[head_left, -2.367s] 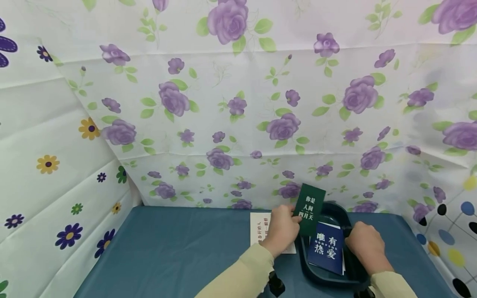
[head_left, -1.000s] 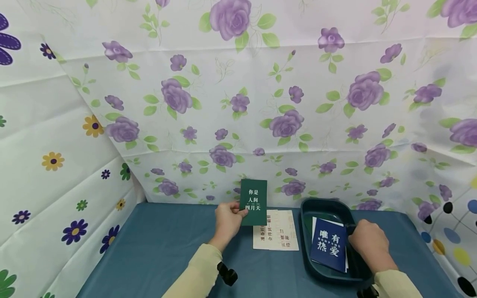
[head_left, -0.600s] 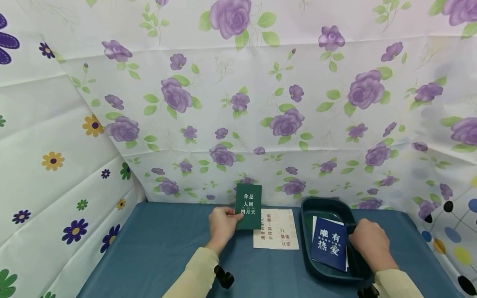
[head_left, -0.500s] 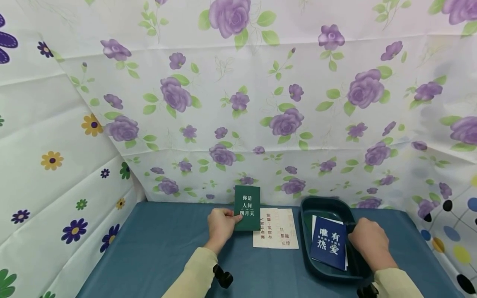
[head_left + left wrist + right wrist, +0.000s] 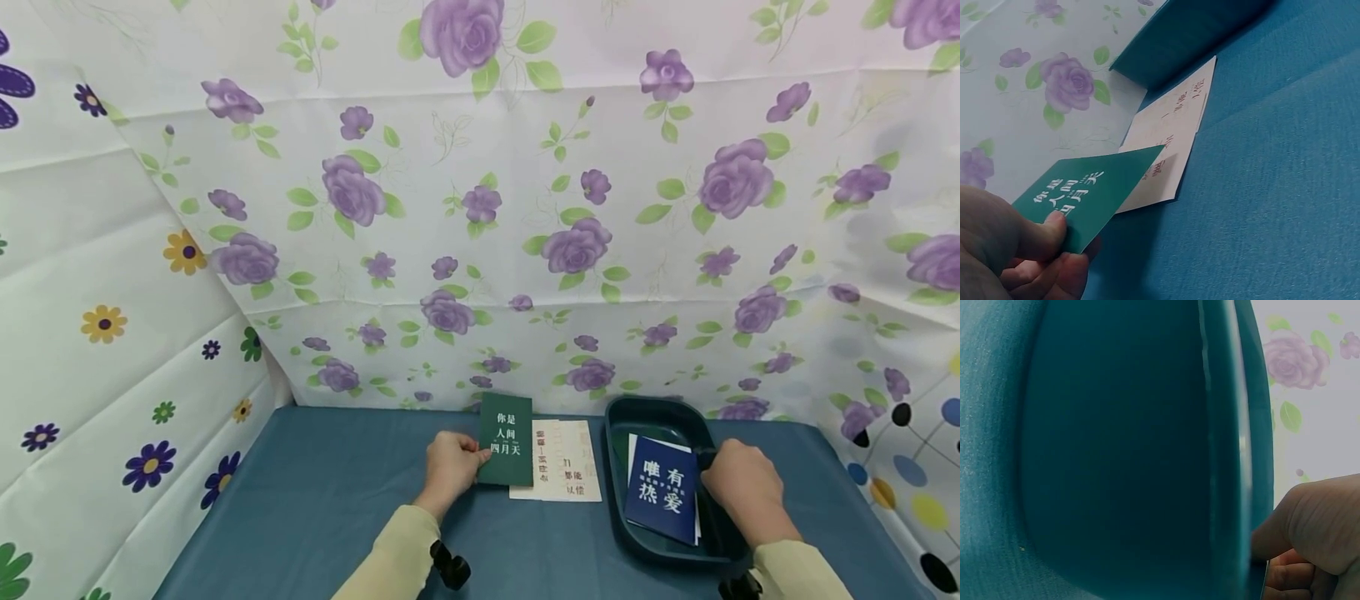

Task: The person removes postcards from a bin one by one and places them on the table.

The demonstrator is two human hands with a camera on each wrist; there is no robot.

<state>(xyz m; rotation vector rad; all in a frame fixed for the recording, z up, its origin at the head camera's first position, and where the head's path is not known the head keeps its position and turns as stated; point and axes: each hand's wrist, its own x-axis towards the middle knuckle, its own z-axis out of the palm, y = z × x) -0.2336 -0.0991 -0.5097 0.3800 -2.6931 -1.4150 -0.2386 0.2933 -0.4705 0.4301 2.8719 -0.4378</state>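
My left hand [image 5: 453, 468] pinches the lower left edge of a green card [image 5: 506, 425] with white characters. In the left wrist view the thumb lies on the face of that green card [image 5: 1088, 187], which is tilted and overlaps cream cards [image 5: 1166, 140] on the table. Those cream cards [image 5: 566, 462] have characters printed on them. On the right, my right hand [image 5: 744, 490] grips the right rim of a dark teal tray [image 5: 621, 533]. Inside the tray lies a blue card [image 5: 662, 492] atop others, a green one partly showing. The right wrist view shows the tray's outer wall [image 5: 1116, 450] up close.
A blue-green cloth covers the table [image 5: 322, 500]. Behind it hangs a white sheet with purple roses [image 5: 442, 312]; another flowered sheet [image 5: 105, 400] stands on the left, and a dotted one [image 5: 911, 467] on the right.
The green card has been carried left from above the tray, then lowered and shifted slightly right over the cream cards. The right hand has stayed at the tray's rim.
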